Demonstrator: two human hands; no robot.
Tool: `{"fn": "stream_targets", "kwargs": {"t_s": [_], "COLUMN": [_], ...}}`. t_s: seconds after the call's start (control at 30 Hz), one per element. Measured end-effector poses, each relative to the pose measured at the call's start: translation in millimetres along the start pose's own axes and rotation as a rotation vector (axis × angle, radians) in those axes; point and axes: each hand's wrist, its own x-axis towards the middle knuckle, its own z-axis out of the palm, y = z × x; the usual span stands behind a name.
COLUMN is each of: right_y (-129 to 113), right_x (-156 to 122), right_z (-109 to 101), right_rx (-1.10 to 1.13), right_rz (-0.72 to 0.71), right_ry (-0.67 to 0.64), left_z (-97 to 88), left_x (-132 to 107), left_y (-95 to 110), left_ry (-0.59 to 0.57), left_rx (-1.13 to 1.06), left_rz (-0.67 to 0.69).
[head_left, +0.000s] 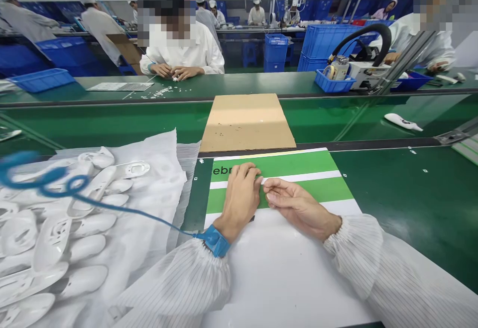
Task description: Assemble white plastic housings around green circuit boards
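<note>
My left hand (242, 196) is curled over a green and white printed sheet (306, 164), partly covering its dark lettering. A blue wrist strap (217, 241) circles that wrist, and its coiled cord (130, 209) runs off to the left. My right hand (300, 207) has thumb and fingers pressed together, its fingertips close to those of the left. Whatever small thing lies between the fingertips is too small to make out against the white stripe. Glossy white material (291, 273) lies between my forearms, nearer to me.
Several white plastic shells (52, 238) lie on white foam wrap (149, 183) at left. Beyond the sheet is a cardboard piece (248, 124) with dark specks, on the green belt (160, 119). A white shell (403, 121) rests at right. Across, a co-worker (182, 44) handles small white parts.
</note>
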Motion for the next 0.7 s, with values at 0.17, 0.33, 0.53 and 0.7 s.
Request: {"fn": "stream_targets", "kwargs": {"t_s": [0.17, 0.33, 0.53, 0.7], "right_y": [-1.2, -0.9, -0.7, -0.6], "right_x": [-0.6, -0.6, -0.2, -0.4], "right_z": [0.7, 0.3, 0.0, -0.1], "right_rx": [-0.011, -0.015, -0.005, -0.008], "right_rz": [0.007, -0.003, 0.003, -0.004], "right_ry": [0.015, 0.007, -0.006, -0.005], "left_z": [-0.4, -0.3, 0.0, 0.5], "left_x": [0.0, 0.1, 0.1, 0.0], "left_y": [0.6, 0.4, 0.0, -0.8], "left_ry": [0.002, 0.006, -0.002, 0.001], "left_rx": [-0.013, -0.007, -0.007, -0.011], "left_rz": [-0.004, 0.0, -0.011, 0.0]}}
